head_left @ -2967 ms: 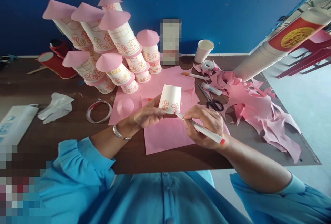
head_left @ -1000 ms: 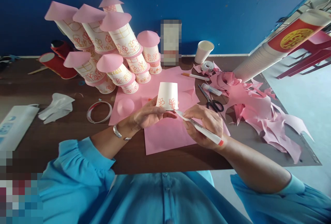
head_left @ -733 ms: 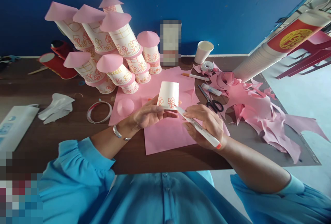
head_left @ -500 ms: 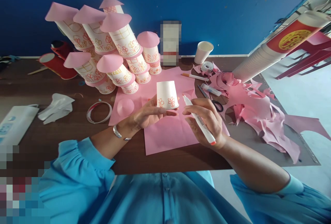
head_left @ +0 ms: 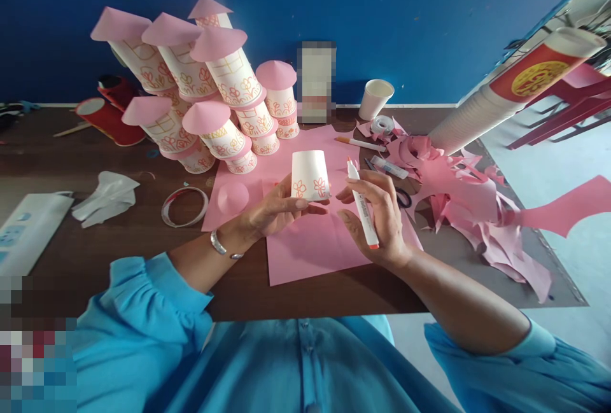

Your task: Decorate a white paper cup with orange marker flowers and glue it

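Note:
My left hand point(head_left: 277, 209) is closed around the lower part of an upside-down white paper cup point(head_left: 309, 171), which has two orange-red flowers drawn near its rim. In my right hand point(head_left: 382, 216) is a white marker point(head_left: 363, 212) with an orange-red tip and end; the tip points up and away from me, just right of the cup and apart from it. Beneath both hands lies pink paper point(head_left: 305, 257).
Decorated cup towers point(head_left: 233, 76) with pink cone roofs stand at the back left. Tape point(head_left: 167, 209) lies left of my left hand. To the right are a glue stick point(head_left: 389, 167), scissors point(head_left: 403, 197), pink scraps point(head_left: 443, 174) and a tall cup stack point(head_left: 491, 98).
My right hand has turned the marker more upright and shifted slightly left. The cup is still in my left hand, nearly unmoved. The view has shifted slightly.

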Demonstrator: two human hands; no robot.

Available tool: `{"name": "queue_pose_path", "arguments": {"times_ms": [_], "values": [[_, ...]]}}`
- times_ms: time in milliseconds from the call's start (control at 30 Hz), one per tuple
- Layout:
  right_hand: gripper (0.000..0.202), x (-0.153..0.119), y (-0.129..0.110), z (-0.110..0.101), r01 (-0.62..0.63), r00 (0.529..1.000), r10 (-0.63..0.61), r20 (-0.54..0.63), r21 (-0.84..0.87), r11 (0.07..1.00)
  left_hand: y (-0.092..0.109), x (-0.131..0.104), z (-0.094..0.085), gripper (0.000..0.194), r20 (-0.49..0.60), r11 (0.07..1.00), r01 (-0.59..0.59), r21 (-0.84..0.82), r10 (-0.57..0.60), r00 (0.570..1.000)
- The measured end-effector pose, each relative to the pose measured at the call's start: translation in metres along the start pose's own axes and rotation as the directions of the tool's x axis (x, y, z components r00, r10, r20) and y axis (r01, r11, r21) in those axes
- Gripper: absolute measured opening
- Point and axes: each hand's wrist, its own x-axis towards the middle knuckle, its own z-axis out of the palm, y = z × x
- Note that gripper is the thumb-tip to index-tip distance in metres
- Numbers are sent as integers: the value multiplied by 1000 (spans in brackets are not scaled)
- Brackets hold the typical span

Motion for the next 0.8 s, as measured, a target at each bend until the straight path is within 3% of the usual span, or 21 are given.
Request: {"name": "queue_pose_path", "arguments": {"times_ms": [333, 533, 800], "values": [[38, -4, 6, 3, 32, 999, -32, -1, 111, 993, 0, 5, 2, 44, -56, 999, 10, 53, -7, 998], [36, -5, 9, 3, 25, 1000, -26, 6, 83, 996, 1, 7, 5, 51, -127, 992, 16, 126, 0, 992], [35, -7, 17, 7, 3, 1000, -4, 8, 62, 998, -1, 8, 4, 55, -122, 993, 18, 117, -3, 993]]}}
